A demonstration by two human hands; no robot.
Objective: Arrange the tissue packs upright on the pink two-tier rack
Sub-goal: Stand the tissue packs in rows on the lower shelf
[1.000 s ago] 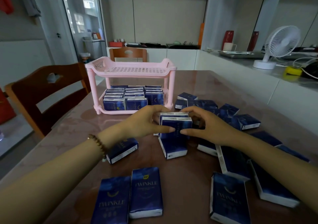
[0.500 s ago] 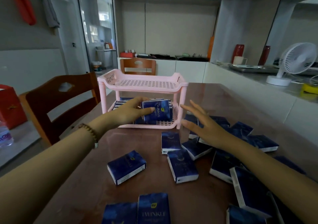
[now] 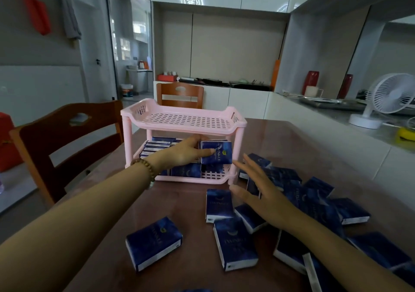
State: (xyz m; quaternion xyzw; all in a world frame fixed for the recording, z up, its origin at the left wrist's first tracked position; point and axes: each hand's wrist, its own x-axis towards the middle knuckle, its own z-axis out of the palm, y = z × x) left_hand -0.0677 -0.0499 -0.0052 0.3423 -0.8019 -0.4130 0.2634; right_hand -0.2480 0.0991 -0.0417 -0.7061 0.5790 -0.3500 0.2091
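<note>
Left hand (image 3: 186, 152) now deeper in pink rack (image 3: 179, 127), pinching 1 dark-blue tissue pack (image 3: 215, 152) on edge, right hand (image 3: 260, 193) still spread over loose packs (image 3: 219, 204)

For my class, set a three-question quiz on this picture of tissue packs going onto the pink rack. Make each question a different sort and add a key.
1. True or false: the top tier of the pink rack holds packs.
2. The left hand grips a tissue pack: A) above the top tier, B) between the two tiers, C) beside the rack.
3. Fill in: the right hand is above the loose packs on the table with its fingers ___.
Key: 1 false; 2 B; 3 straight.
</note>
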